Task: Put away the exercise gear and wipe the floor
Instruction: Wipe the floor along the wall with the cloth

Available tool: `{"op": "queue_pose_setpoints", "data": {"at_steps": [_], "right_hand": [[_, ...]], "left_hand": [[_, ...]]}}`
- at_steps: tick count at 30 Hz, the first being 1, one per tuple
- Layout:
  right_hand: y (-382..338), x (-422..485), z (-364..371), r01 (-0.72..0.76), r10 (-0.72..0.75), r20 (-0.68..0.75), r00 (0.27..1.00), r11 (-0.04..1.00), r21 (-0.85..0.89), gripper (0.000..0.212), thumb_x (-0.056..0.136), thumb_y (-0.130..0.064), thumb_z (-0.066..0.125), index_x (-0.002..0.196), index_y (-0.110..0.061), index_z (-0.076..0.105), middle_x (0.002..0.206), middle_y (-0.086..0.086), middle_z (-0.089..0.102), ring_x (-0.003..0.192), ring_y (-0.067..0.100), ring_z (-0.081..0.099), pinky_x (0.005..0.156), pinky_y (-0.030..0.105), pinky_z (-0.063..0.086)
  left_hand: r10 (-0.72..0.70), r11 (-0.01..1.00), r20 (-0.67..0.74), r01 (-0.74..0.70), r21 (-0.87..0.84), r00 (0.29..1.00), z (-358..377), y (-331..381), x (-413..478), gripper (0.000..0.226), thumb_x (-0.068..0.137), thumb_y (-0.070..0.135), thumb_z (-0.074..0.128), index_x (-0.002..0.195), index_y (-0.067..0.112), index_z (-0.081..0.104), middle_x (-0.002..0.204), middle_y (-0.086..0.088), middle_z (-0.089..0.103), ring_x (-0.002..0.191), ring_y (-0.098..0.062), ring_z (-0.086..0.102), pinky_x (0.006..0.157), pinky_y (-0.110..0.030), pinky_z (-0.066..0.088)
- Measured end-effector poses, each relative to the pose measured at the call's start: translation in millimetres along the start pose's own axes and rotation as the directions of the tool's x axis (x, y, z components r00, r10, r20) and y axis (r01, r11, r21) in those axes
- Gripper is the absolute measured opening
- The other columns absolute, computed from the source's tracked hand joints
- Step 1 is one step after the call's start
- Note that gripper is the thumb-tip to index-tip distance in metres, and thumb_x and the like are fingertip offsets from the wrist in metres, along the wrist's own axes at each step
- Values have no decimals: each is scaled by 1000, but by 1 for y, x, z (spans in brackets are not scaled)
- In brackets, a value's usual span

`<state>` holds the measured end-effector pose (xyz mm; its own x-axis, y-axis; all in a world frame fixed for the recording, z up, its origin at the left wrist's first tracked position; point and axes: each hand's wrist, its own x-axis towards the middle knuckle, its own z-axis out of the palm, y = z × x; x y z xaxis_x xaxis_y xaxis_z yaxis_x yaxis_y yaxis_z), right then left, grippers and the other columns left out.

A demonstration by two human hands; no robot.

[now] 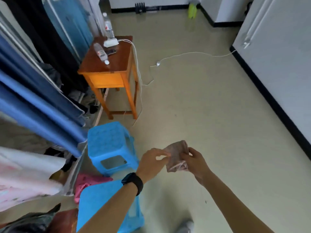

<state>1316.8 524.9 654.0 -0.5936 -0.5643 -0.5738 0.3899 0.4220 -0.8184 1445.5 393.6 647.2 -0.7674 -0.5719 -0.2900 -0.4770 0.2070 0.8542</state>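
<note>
A small pinkish-brown cloth hangs folded in front of me, above the pale floor. My left hand, with a black band on the wrist, pinches the cloth's left edge. My right hand grips its right side. Both hands are held at about waist height. A yellow-green piece of gear stands far off by the back wall, and a black ribbed object lies against the skirting there.
Two blue plastic stools stand to my left, with a pink item between them. A wooden side table holds bottles, a phone and a power strip. A white cable trails across the floor. Hanging clothes fill the left.
</note>
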Motion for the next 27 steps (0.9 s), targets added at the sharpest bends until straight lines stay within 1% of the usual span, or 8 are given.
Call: {"op": "queue_pose_setpoints", "data": {"at_steps": [2, 4, 6, 8, 11, 18, 21, 27], "right_hand": [[-2, 2, -48, -23, 17, 51, 999, 992, 121, 18, 94, -1, 56, 110, 3, 62, 91, 16, 66, 79, 26, 64, 74, 38, 53], [-6, -3, -93, -42, 10, 137, 991, 971, 235, 20, 95, -3, 58, 113, -3, 66, 93, 12, 70, 81, 24, 67, 71, 34, 55], [-8, -7, -134, -27, -18, 161, 987, 962, 272, 21, 93, -3, 62, 113, -6, 68, 94, 11, 71, 83, 23, 68, 71, 31, 56], [-8, -11, -178, 27, -52, 85, 995, 964, 265, 28, 84, -4, 72, 111, -4, 68, 96, 14, 71, 86, 25, 68, 75, 33, 57], [-6, -15, -236, 129, -115, -132, 985, 987, 99, 31, 71, -3, 77, 101, -8, 70, 94, 8, 73, 88, 25, 67, 69, 24, 53], [-18, -32, -345, 278, -266, -404, 875, 960, -31, 47, 81, -13, 82, 118, -36, 63, 102, -8, 72, 94, 10, 69, 80, 25, 57], [-18, -30, -392, 188, -262, -501, 825, 963, -193, 29, 82, -14, 78, 95, -38, 69, 90, -13, 72, 82, 12, 67, 73, 19, 52], [-13, -30, -468, -62, -179, -672, 718, 946, -318, 19, 89, -21, 63, 105, -28, 73, 94, -11, 67, 84, 7, 60, 69, 8, 42]], "left_hand": [[-111, 989, -40, 106, -107, 993, 24, 24, 20, 36, 86, 24, 72, 116, 41, 60, 123, 11, 54, 111, -9, 52, 83, -13, 38], [-179, 968, 101, 193, -160, 979, 50, 50, 42, 56, 85, 25, 76, 133, 34, 48, 128, 7, 43, 117, -14, 45, 90, -21, 36], [-145, 969, 281, 193, -152, 949, 76, 75, 62, 40, 81, 22, 80, 117, 23, 62, 115, 5, 53, 110, -14, 50, 88, -21, 39], [-78, 988, 352, 119, -96, 933, 103, 106, 81, 15, 81, 17, 80, 91, 14, 69, 86, 5, 65, 84, -11, 58, 71, -15, 42], [-27, 1000, 381, 19, 24, 924, 142, 146, 110, 4, 87, 21, 74, 85, 19, 71, 71, 12, 66, 67, -2, 58, 60, -12, 41], [203, 902, 649, -398, 168, 733, 256, 249, 162, 11, 87, 25, 70, 91, 33, 75, 91, 18, 73, 91, -2, 65, 80, -20, 49], [277, 855, 694, -500, 137, 665, 305, 287, 188, 10, 87, 25, 70, 91, 34, 74, 89, 19, 73, 89, 1, 65, 76, -16, 49], [285, 749, 846, -655, 97, 451, 417, 352, 229, 10, 86, 29, 68, 93, 32, 75, 90, 20, 73, 89, 2, 65, 75, -14, 48]]}}
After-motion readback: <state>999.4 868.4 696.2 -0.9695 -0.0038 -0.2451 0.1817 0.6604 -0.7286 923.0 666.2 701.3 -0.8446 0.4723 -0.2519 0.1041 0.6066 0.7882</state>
